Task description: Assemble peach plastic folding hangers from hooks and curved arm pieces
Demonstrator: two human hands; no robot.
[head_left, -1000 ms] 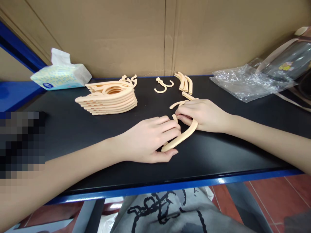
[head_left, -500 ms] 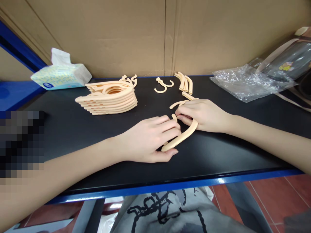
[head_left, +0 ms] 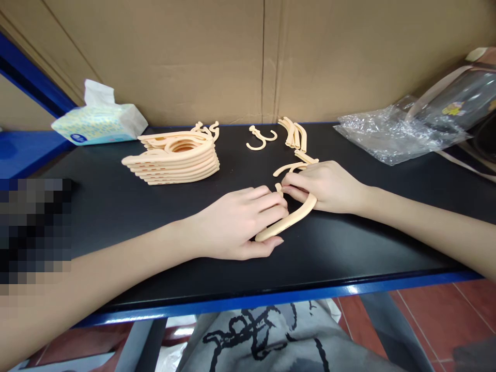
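Observation:
A cream plastic hanger piece (head_left: 289,221), curved and lying low over the black table, is between my hands. My left hand (head_left: 251,219) grips its near end, thumb below and fingers over the top. My right hand (head_left: 318,188) is closed round its far end, with thumb and index finger pinched by a small upright cream tip (head_left: 279,189). My fingers hide where the parts meet. Just past my right hand lie loose curved cream arms (head_left: 287,168). Two cream hooks (head_left: 260,138) rest farther back, left of a small group of cream arms (head_left: 295,133).
A stack of cream folding hangers (head_left: 174,160) stands at the left back, beside a tissue pack (head_left: 103,124). Clear plastic wrapping (head_left: 395,134) and a transparent bag (head_left: 457,103) lie at the right. Cardboard (head_left: 209,62) walls the back; a blue edge (head_left: 248,305) runs along the front.
The view has shifted very slightly. Both hands keep their hold on the hanger piece, whose near end sits a touch farther left.

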